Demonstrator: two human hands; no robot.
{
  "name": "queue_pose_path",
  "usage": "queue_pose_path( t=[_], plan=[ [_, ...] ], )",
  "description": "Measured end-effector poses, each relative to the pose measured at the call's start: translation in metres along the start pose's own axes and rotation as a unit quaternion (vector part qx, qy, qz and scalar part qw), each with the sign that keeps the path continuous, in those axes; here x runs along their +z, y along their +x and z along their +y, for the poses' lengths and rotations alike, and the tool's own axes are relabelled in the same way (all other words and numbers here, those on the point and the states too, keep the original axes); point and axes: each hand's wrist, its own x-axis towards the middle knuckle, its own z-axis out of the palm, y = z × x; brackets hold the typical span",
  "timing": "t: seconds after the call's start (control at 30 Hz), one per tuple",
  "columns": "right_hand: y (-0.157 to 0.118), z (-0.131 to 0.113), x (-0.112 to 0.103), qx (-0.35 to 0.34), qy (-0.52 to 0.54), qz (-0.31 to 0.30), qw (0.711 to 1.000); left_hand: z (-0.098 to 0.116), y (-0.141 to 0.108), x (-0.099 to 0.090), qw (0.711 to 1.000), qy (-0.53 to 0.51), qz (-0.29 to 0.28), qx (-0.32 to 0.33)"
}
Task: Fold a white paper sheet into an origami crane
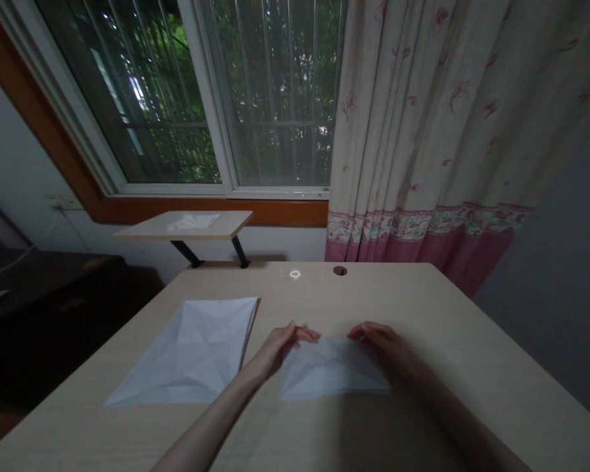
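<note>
Sheet (332, 375), white, on bench (472, 347)

Its far corners are met by the left hand (281, 344) and right hand (383, 342), fingers (307, 334) curled; whether it is clamped cannot be told. Leftward, a larger piece (191, 354) is spread.

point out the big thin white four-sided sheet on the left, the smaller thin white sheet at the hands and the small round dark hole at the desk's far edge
Big white sheet (191, 357): head view, its creased middle
Smaller white sheet (333, 375): head view, near its middle
Round dark hole (340, 271): head view, its centre
</note>
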Motion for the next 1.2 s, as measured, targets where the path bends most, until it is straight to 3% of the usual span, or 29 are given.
queue_pose_path(
  t=[0.1, 0.2, 0.27, 0.4, 0.57, 0.7, 0.83, 1.0, 1.2],
  plan=[
    [-0.005, -0.013, 0.002, 0.013, -0.061, -0.048, 0.997, 0.001, -0.001, 0.006, 0.998, 0.066, -0.005, 0.006],
    [-0.008, -0.011, 0.011, -0.055, -0.16, -0.043, 0.985, -0.001, -0.004, 0.014, 0.978, 0.208, 0.0, 0.028],
    [-0.01, -0.002, 0.02, -0.128, -0.248, -0.047, 0.959, -0.003, -0.007, 0.02, 0.944, 0.324, 0.008, 0.053],
    [-0.014, 0.018, 0.034, -0.189, -0.405, -0.037, 0.894, -0.004, -0.013, 0.034, 0.852, 0.517, 0.012, 0.086],
    [-0.013, 0.039, 0.037, -0.243, -0.489, -0.062, 0.835, -0.007, -0.016, 0.043, 0.78, 0.616, 0.013, 0.111],
    [-0.01, 0.06, 0.044, -0.269, -0.504, -0.036, 0.82, -0.014, -0.014, 0.045, 0.74, 0.661, 0.006, 0.124],
    [-0.01, 0.067, 0.054, -0.254, -0.495, 0.002, 0.831, -0.021, -0.014, 0.048, 0.717, 0.684, 0.007, 0.132],
    [-0.015, 0.046, 0.057, -0.244, -0.487, -0.032, 0.838, -0.029, -0.013, 0.049, 0.704, 0.698, 0.015, 0.131],
    [-0.015, 0.037, 0.056, -0.206, -0.49, -0.045, 0.846, -0.028, -0.011, 0.042, 0.722, 0.68, -0.012, 0.127]
  ],
)
